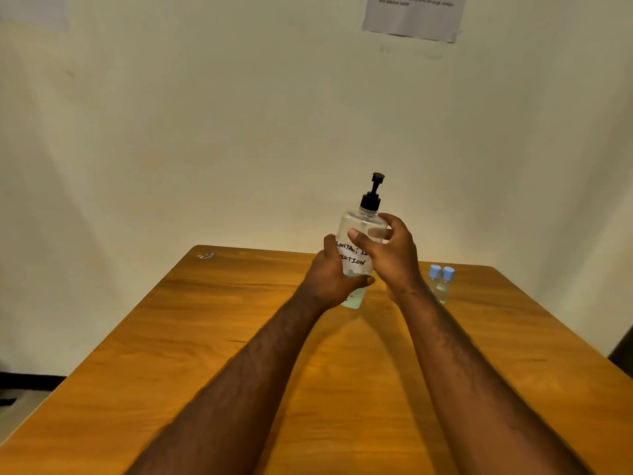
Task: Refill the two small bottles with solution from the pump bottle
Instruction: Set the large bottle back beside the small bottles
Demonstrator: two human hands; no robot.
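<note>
Pump bottle, clear with a black pump head, upright at the far centre of the bench; base either resting on the wood or just above it, hard to tell. Left hand wrapped round the lower body, partly over the handwritten label. Right hand curled round the shoulder below the pump. Two small bottles, blue-capped, side by side just right of the hands. Paper sheet on the far wall.
</note>
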